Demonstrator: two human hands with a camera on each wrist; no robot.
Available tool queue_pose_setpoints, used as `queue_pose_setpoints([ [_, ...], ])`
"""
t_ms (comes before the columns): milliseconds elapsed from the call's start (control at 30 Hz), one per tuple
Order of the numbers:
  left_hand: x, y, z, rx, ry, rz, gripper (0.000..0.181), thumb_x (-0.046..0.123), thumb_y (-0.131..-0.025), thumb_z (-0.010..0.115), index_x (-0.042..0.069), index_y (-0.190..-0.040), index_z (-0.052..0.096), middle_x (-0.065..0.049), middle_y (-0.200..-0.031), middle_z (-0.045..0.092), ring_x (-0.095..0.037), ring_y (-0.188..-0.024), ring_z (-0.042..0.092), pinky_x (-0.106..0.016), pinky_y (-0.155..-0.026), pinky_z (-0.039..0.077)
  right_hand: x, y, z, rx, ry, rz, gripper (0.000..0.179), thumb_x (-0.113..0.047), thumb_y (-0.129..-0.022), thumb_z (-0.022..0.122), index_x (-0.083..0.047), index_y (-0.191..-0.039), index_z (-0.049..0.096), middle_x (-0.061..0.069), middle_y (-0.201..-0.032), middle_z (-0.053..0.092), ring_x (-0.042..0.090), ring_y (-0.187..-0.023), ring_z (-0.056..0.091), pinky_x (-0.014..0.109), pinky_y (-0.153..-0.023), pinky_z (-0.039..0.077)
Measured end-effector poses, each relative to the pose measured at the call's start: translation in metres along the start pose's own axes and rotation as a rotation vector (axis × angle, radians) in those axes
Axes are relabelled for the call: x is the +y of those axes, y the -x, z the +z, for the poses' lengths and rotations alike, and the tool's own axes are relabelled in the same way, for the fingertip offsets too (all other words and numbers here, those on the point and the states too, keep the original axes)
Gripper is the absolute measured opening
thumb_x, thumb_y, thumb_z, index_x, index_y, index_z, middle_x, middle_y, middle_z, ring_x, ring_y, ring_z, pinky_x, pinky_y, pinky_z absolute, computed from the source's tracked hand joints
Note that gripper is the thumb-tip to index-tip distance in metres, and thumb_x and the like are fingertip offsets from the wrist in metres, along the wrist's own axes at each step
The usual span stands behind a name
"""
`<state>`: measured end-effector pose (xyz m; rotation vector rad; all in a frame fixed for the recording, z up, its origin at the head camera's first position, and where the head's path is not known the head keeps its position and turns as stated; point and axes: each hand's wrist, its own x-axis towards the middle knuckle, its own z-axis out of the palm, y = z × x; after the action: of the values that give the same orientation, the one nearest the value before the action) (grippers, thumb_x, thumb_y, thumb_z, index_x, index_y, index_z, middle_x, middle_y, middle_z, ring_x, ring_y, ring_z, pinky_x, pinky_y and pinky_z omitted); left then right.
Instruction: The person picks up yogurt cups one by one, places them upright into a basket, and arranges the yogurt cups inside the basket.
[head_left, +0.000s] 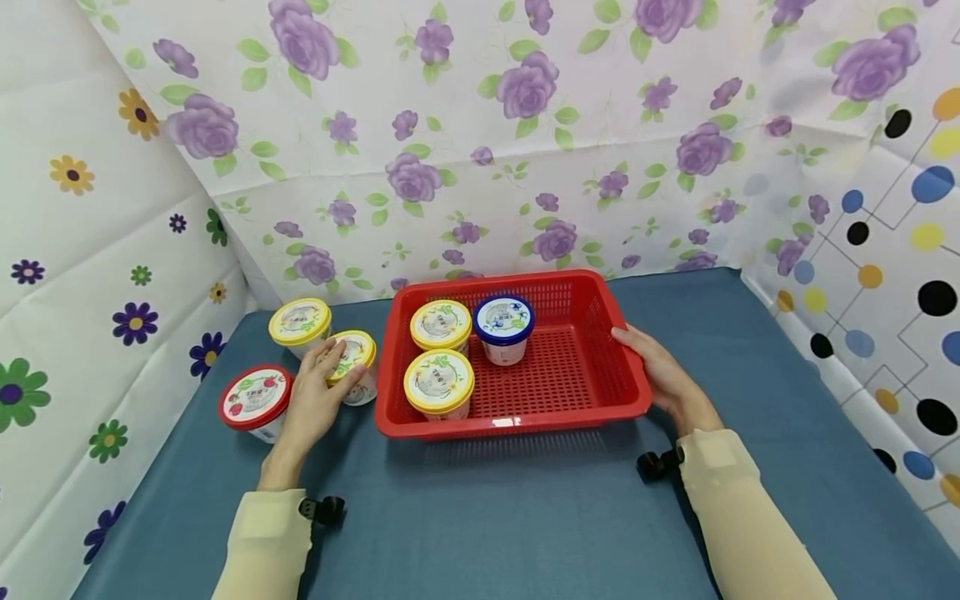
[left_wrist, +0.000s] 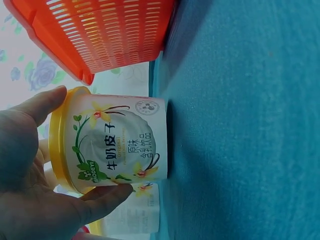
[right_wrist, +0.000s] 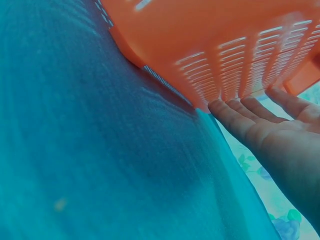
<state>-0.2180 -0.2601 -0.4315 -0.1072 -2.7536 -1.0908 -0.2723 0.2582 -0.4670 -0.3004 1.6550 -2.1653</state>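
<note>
nearest camera: pale sleeves [head_left: 262, 542], entering from the bottom edge. behind everything: printed backdrop [head_left: 465, 125], flowers and dots. next: blue-grey cloth [head_left: 510, 517], spread under the lot. on it: red basket [head_left: 450, 429], slotted plastic, roughly centred, open side up. likely light and fairly stiff, maybe with slight flex in the walls; best held by the rim. right hand [head_left: 663, 375] at its right end, holding the edge, with straightish fingers against the outer slots and one digit over the rim; hard to judge how firmly from this angle. left hand [head_left: 309, 400] spread lid-wide, gripping held yellow-lidded tub [left_wrist: 105, 140] by lid and upper side, upright, outside the basket, just left of it. probably modest in weight, easy for one hand; smooth-sided, so possibly slippery; likely thin-walled and dentable if squeezed mid-body. take hold around the lid band. similar size again: red-lidded tub [head_left: 257, 396] and far yellow-lidded tub [head_left: 298, 321], on cloth left of the basket; inside it, rear yellow-lidded tub [head_left: 441, 325] and front yellow-lidded tub [head_left: 438, 382] along the left side, blue-lidded tub [head_left: 504, 321] right of the rear one. smallest: black wrist cameras [head_left: 330, 510], at the cuffs.
</note>
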Motion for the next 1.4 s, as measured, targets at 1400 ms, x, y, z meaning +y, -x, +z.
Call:
queue_pose_setpoints([
  [1400, 0.024, -0.002, -0.029, 0.200, 0.114, 0.026, 0.067, 0.040, -0.105, 0.062, 0.007, -0.159, 0.041, -0.015, -0.166, 0.031, -0.041, -0.152, 0.027, -0.064, -0.120, 0.027, -0.001, -0.001, -0.001, 0.008, 0.009, 0.008, 0.060, -0.036, -0.112, 0.044, -0.016, -0.165, 0.025, 0.027, -0.150, 0.049, 0.034, -0.115, 0.070, 0.052, -0.089, 0.058],
])
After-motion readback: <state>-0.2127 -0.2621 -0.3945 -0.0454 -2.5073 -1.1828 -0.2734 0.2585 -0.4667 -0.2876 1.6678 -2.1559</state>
